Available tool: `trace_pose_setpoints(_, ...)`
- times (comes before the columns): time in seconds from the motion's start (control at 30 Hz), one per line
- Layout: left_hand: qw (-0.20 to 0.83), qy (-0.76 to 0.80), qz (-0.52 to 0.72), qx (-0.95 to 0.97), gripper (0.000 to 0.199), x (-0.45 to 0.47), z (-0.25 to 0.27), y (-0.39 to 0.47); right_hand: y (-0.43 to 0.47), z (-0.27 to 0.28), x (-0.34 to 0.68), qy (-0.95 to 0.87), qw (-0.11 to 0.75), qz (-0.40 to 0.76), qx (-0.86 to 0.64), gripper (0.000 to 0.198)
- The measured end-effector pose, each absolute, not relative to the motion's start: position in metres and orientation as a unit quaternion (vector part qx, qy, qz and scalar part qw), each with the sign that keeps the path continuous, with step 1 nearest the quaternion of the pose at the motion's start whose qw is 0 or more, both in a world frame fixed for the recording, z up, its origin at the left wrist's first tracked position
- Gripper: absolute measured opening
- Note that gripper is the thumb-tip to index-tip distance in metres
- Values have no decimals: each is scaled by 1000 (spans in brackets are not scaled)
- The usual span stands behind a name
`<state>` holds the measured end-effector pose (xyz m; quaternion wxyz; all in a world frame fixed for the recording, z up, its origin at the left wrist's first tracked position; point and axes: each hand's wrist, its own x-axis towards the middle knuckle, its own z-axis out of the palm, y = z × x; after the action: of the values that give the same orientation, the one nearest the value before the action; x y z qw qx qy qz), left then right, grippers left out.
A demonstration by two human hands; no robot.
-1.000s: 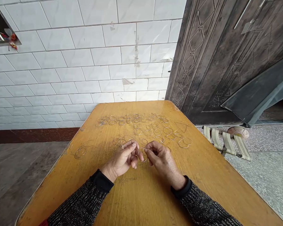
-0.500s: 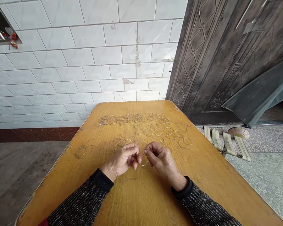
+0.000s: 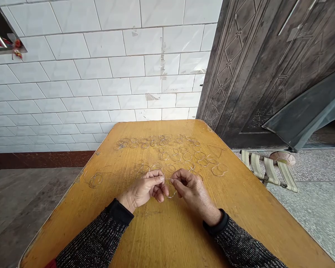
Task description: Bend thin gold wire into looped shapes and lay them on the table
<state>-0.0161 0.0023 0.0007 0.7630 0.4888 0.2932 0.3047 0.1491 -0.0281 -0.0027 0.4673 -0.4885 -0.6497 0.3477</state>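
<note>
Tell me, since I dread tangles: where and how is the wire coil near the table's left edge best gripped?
Probably pinch the coil by its rounded near rim, between thumb and fingertip, coming from the near side. Its loose strands trail off toward the far right, so that approach should avoid them. It lies apart from the other wires, leaving room around it.

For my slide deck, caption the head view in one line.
Left hand and right hand pinch a thin curved wire over a wooden table dotted with wire loops.
</note>
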Motion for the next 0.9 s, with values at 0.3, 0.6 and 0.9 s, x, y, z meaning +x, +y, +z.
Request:
trace_pose_setpoints(0.3,768,318,297,469,22,-15,2,1,-28,-4,148,-656,461,349,-486,12)
trace_pose_setpoints(0.6,756,332,297,479,24,-14,4,0,-26,-6,150,-662,453,328,-498,13)
trace_pose_setpoints(0.9,730,339,346,483,27,-10,0,-3,-26,-6,148,-660,451,285,-530,12)
